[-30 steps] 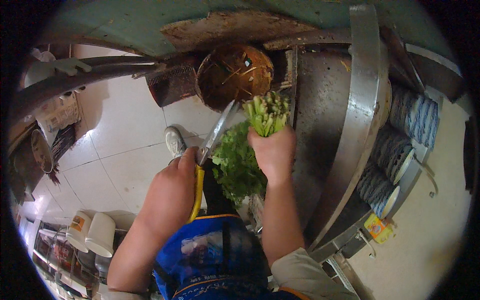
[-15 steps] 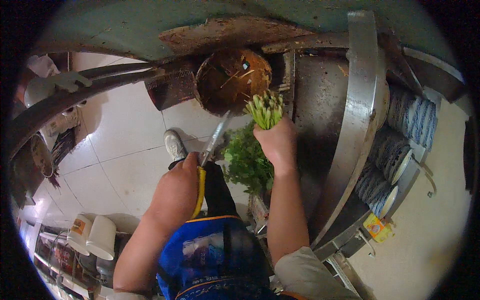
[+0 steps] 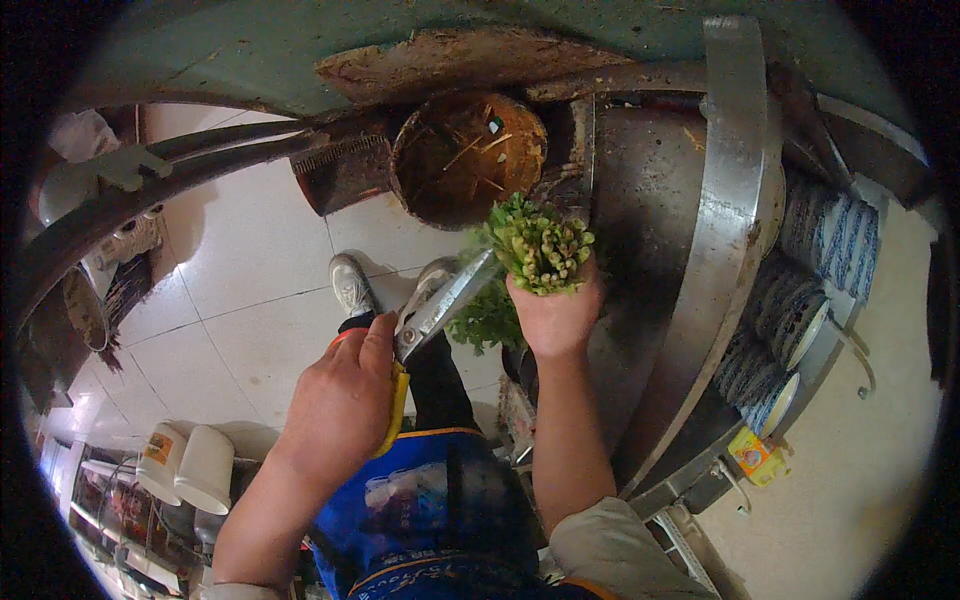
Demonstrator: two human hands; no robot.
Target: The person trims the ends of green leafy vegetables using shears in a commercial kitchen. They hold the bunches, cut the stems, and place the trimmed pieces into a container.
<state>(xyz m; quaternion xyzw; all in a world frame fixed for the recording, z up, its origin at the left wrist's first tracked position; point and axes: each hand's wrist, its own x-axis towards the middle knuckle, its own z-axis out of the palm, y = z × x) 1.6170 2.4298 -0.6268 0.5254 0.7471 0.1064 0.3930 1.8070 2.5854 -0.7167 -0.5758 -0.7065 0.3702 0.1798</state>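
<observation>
My left hand (image 3: 345, 400) is closed round the yellow and red handles of a pair of scissors (image 3: 450, 305). Their steel blades point up and right, with the tips beside the bunch. In my right hand (image 3: 560, 315) is a bunch of leafy greens (image 3: 548, 252), pale cut stem ends turned upward. Leaves show beyond the stems and hang below between my arms; the rest of the foliage is hidden by the hand and blades. I cannot tell whether the blade tips touch the bunch.
A round, rusty-brown bin (image 3: 468, 165) with scraps inside stands just beyond the greens. To the right runs a metal counter edge (image 3: 725, 190), with stacked bowls (image 3: 770, 305) and a yellow packet (image 3: 757, 457) past it. White buckets (image 3: 205, 470) stand at the lower left on the tiled floor (image 3: 250, 330).
The bunch has tipped so its stem ends face up toward me and leaves show behind them. The scissors have moved right and up, bringing the blades beside the bunch.
</observation>
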